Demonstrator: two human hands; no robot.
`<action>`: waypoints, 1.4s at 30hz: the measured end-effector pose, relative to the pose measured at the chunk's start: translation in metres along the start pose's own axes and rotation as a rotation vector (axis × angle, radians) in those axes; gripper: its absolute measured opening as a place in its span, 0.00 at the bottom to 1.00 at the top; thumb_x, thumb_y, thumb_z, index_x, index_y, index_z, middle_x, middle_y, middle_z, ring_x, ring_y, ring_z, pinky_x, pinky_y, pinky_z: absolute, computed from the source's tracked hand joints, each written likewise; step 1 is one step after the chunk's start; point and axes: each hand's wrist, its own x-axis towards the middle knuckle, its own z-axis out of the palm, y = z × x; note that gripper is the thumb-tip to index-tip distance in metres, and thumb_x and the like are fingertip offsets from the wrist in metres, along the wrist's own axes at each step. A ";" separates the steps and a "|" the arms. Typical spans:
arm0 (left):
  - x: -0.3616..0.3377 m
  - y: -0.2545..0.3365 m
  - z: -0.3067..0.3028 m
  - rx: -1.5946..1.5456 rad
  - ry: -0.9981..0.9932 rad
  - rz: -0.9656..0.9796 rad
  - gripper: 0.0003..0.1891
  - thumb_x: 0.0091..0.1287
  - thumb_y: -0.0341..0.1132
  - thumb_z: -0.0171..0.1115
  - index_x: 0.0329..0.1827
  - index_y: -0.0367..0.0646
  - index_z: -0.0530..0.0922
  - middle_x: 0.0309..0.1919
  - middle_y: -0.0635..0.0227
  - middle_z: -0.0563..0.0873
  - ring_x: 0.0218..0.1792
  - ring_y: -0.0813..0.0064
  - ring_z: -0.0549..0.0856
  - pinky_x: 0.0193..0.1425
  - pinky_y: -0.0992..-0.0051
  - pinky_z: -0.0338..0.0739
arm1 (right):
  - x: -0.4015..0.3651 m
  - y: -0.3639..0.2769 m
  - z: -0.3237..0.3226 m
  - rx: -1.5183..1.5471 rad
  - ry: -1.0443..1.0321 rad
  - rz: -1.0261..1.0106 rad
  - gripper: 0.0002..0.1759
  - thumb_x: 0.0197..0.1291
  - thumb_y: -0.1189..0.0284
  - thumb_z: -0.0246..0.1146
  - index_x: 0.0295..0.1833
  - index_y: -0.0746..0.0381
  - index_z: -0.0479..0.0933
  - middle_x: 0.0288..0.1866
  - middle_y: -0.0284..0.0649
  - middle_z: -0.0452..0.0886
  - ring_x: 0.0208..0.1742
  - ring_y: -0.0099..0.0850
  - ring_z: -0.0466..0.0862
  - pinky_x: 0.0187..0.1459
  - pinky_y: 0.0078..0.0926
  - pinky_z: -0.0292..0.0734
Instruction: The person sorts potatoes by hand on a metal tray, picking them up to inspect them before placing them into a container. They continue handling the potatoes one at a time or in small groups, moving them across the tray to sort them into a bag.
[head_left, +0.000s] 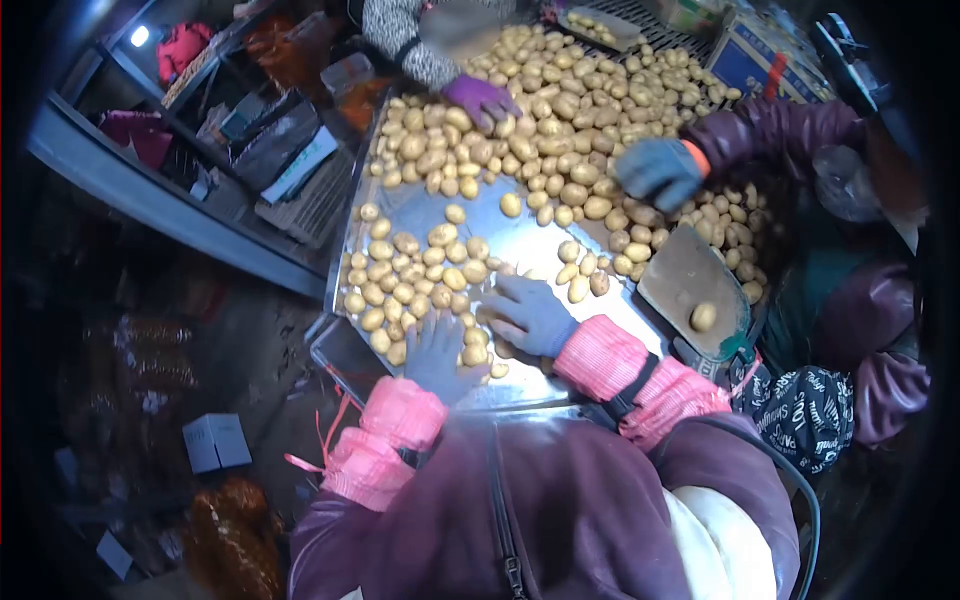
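Note:
My left hand (440, 358), in a grey-blue glove, lies with its fingers stretched out at the near edge of a cluster of potatoes (404, 270). Just to its right, my right hand (530, 314) has its fingers apart and pointing left, against the same cluster. Some potatoes are partly hidden under and between the two hands. Both rest low over a shiny metal table (500, 233). A small group of potatoes (580, 270) sits to the right of my right hand.
A large heap of potatoes (560, 110) covers the far side. A co-worker's purple glove (482, 102) touches it, and another's blue glove (661, 172) is over its right part. A scoop-like tray (694, 285) holding one potato (703, 317) stands at right.

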 end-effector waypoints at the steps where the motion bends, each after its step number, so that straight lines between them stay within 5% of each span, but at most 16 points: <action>1: -0.005 -0.002 0.003 0.046 0.044 0.022 0.44 0.60 0.63 0.63 0.71 0.39 0.68 0.71 0.46 0.68 0.74 0.42 0.62 0.75 0.39 0.51 | -0.002 0.006 -0.011 -0.048 0.082 -0.013 0.27 0.57 0.60 0.64 0.62 0.56 0.75 0.63 0.56 0.72 0.61 0.56 0.73 0.62 0.55 0.65; 4: -0.009 -0.004 -0.001 -0.002 0.101 0.093 0.42 0.55 0.61 0.67 0.67 0.41 0.73 0.68 0.48 0.70 0.70 0.44 0.65 0.72 0.38 0.54 | -0.019 0.042 -0.024 -0.450 0.234 0.321 0.33 0.52 0.52 0.67 0.62 0.57 0.76 0.65 0.57 0.70 0.65 0.57 0.68 0.66 0.57 0.59; 7: 0.003 0.000 -0.013 -0.003 0.133 0.203 0.42 0.54 0.62 0.67 0.67 0.42 0.73 0.64 0.48 0.70 0.65 0.45 0.67 0.68 0.40 0.56 | -0.024 0.048 -0.016 -0.627 0.012 0.537 0.39 0.57 0.43 0.62 0.72 0.49 0.68 0.71 0.56 0.65 0.73 0.56 0.62 0.72 0.65 0.46; 8: 0.009 0.002 -0.014 0.008 0.139 0.232 0.43 0.54 0.63 0.66 0.68 0.43 0.72 0.63 0.48 0.70 0.64 0.45 0.68 0.68 0.40 0.57 | -0.015 0.031 -0.022 -0.474 -0.085 0.623 0.41 0.58 0.42 0.61 0.73 0.49 0.67 0.72 0.55 0.65 0.73 0.55 0.63 0.73 0.67 0.45; 9: 0.015 -0.001 -0.013 0.043 0.131 0.240 0.44 0.55 0.65 0.65 0.68 0.44 0.72 0.63 0.48 0.70 0.64 0.45 0.67 0.68 0.41 0.56 | -0.012 0.034 -0.012 -0.413 -0.154 0.538 0.41 0.57 0.42 0.61 0.73 0.49 0.68 0.71 0.55 0.67 0.72 0.53 0.66 0.72 0.69 0.44; 12: 0.028 -0.008 -0.008 0.118 0.075 0.234 0.46 0.55 0.69 0.62 0.70 0.45 0.71 0.65 0.47 0.68 0.66 0.44 0.65 0.69 0.41 0.55 | -0.013 -0.005 -0.005 -0.142 -0.113 0.241 0.36 0.59 0.50 0.63 0.72 0.50 0.68 0.63 0.56 0.72 0.53 0.56 0.80 0.52 0.49 0.77; 16: 0.025 -0.024 -0.008 0.132 0.026 0.243 0.44 0.58 0.70 0.60 0.71 0.49 0.71 0.71 0.49 0.65 0.69 0.47 0.63 0.68 0.40 0.53 | -0.039 -0.012 -0.016 -0.218 0.056 0.109 0.29 0.59 0.55 0.64 0.64 0.55 0.74 0.54 0.50 0.78 0.47 0.52 0.82 0.49 0.50 0.78; 22: 0.000 -0.055 0.022 0.168 0.111 0.216 0.40 0.61 0.66 0.59 0.75 0.61 0.66 0.72 0.54 0.63 0.71 0.48 0.64 0.68 0.31 0.51 | -0.116 -0.029 -0.053 -0.320 0.120 0.285 0.24 0.56 0.55 0.64 0.54 0.57 0.77 0.43 0.45 0.77 0.42 0.47 0.80 0.40 0.47 0.73; 30: -0.028 -0.078 0.001 0.150 0.066 0.101 0.31 0.64 0.63 0.59 0.65 0.57 0.77 0.70 0.50 0.68 0.71 0.50 0.66 0.64 0.32 0.57 | -0.161 -0.036 -0.044 -0.379 0.072 0.478 0.18 0.57 0.56 0.63 0.44 0.58 0.76 0.41 0.43 0.76 0.43 0.45 0.79 0.44 0.45 0.71; 33: -0.028 -0.078 -0.015 0.061 -0.092 -0.029 0.29 0.63 0.61 0.60 0.62 0.55 0.78 0.67 0.50 0.70 0.69 0.48 0.68 0.65 0.31 0.56 | -0.161 -0.039 -0.042 -0.416 0.082 0.504 0.17 0.58 0.56 0.63 0.41 0.58 0.77 0.40 0.43 0.77 0.43 0.45 0.79 0.45 0.44 0.72; 36: -0.018 -0.079 -0.001 -0.187 0.009 0.012 0.28 0.63 0.59 0.61 0.60 0.52 0.78 0.65 0.51 0.71 0.67 0.46 0.68 0.67 0.34 0.57 | -0.163 -0.038 -0.040 -0.417 0.086 0.532 0.16 0.59 0.56 0.62 0.40 0.58 0.77 0.38 0.43 0.79 0.41 0.45 0.80 0.44 0.45 0.72; 42: 0.008 0.005 0.002 -0.044 0.066 0.692 0.25 0.66 0.56 0.59 0.60 0.52 0.78 0.65 0.51 0.73 0.67 0.45 0.68 0.67 0.40 0.60 | -0.161 -0.039 -0.039 -0.387 0.155 0.565 0.14 0.58 0.57 0.62 0.35 0.58 0.78 0.33 0.43 0.79 0.38 0.46 0.80 0.42 0.46 0.74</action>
